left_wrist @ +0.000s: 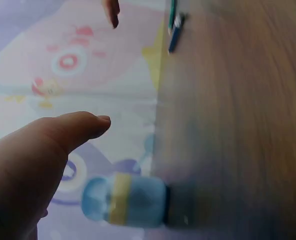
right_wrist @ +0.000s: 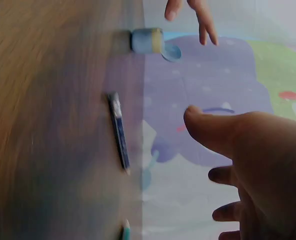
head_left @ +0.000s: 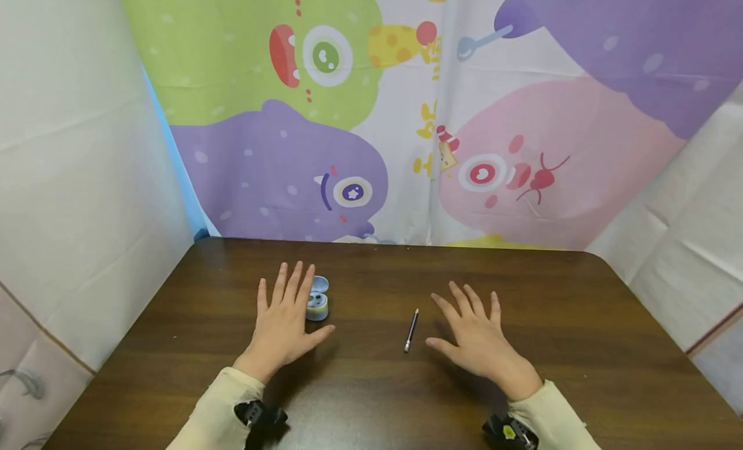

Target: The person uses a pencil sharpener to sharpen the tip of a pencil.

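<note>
"Where do we see the blue pot?"
"On the table, lid up; we find the left hand just left of it, fingers spread."
"And the right hand?"
"Well right of the pot, spread too, apart from the other. Nearer the pot we see a dark pencil; a green pencil lies farther from it."

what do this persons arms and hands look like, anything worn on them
The left hand and right hand are ungloved. The left sleeve and right sleeve are pale cream. Each wrist carries a black device: the left device and the right device, which bears a yellow-green mark.
</note>
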### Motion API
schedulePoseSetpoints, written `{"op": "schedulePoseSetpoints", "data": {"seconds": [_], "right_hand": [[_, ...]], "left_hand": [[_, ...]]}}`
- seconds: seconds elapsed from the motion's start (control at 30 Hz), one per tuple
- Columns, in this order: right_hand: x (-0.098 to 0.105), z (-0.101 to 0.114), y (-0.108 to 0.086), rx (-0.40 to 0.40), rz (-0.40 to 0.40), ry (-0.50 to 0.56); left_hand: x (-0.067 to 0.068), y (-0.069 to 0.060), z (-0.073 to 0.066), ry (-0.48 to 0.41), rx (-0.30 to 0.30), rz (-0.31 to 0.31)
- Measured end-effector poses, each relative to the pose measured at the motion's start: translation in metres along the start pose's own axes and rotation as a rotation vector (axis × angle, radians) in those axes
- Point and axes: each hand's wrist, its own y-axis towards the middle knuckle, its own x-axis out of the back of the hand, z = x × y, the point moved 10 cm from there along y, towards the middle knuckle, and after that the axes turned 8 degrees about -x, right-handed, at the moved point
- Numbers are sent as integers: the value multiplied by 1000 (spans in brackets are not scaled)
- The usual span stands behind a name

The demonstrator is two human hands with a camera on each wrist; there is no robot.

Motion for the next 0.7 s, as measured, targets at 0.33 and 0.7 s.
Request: {"op": "schedulePoseSetpoints", "data": {"seconds": [0.33,0.7], "right_hand": [[-40,18,27,-109,117,-80],[-65,18,35,-182,223,-113]], "left_hand": [[-26,5,32,-126,157,-26],[-57,5,38,-302,225,72]]}}
